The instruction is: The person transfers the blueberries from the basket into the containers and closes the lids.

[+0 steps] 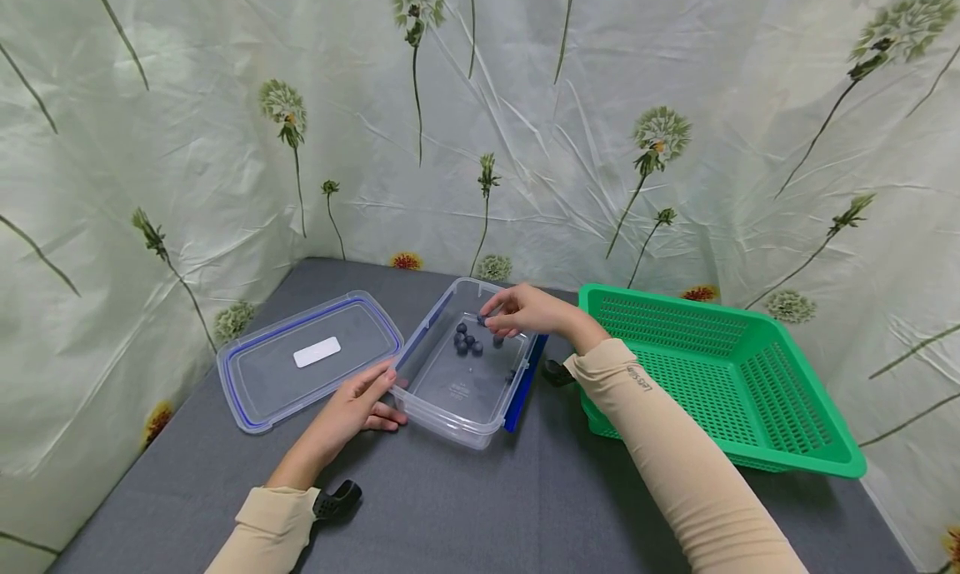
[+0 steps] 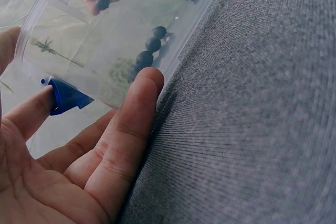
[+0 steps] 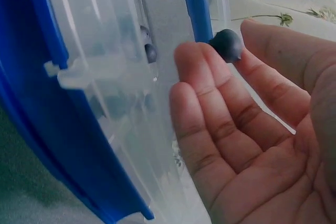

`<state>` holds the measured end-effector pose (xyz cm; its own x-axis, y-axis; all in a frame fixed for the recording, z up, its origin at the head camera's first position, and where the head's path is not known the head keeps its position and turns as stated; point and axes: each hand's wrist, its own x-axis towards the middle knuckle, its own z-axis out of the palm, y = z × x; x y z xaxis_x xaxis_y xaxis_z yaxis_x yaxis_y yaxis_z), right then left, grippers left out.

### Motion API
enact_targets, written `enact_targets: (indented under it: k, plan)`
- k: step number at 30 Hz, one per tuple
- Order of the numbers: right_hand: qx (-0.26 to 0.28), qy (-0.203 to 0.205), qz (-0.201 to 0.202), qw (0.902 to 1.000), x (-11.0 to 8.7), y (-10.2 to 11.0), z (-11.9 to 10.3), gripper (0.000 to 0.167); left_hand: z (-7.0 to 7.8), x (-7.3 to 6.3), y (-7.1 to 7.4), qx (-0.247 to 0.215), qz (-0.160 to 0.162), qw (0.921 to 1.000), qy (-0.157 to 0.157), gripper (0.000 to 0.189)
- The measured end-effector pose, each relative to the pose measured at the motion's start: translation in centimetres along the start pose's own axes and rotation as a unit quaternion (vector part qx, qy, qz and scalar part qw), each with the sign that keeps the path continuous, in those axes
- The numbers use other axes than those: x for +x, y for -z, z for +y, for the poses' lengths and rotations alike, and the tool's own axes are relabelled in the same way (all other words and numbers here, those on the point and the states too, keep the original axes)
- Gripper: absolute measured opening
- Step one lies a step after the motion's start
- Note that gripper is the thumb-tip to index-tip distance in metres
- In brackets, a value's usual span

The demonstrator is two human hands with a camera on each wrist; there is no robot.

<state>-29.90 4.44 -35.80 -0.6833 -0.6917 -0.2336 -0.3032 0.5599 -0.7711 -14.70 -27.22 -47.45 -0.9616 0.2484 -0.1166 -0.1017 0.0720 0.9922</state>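
Note:
A clear plastic food container (image 1: 450, 395) with blue side clips stands tilted at an angle across the middle of the table. Several blueberries (image 1: 462, 347) lie on its floor, most in a cluster, with others toward the right wall. My right hand (image 1: 525, 310) is over the container's far right part, pinching one blueberry (image 3: 227, 45) between thumb and fingertips. At the near left corner, my left hand (image 1: 352, 407) touches the container's outer wall and rim with fairly straight fingers. One fingertip meets a blue clip (image 2: 67, 98) in the left wrist view.
The container's clear lid (image 1: 277, 395), with a blue seal and white label, lies flat at left. A green perforated basket (image 1: 720, 453) stands to the right, partly behind the right forearm. A flower-printed curtain (image 1: 525, 124) hangs behind the grey-covered table (image 1: 450, 507).

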Motion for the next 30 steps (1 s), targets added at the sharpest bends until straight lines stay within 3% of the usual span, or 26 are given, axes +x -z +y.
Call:
enact_targets:
  k: [13,30]
  plan:
    - [-0.011,-0.026,-0.060,0.9978,1.5,-1.6,-1.1,0.045,-0.1,-0.1,-0.1,-0.001,0.005,1.0000,-0.008,0.060]
    - [-0.004,-0.031,-0.059,0.9978,2.1,-3.0,-1.7,0.049,-0.3,0.2,-0.1,0.005,0.009,0.9999,-0.001,0.062]
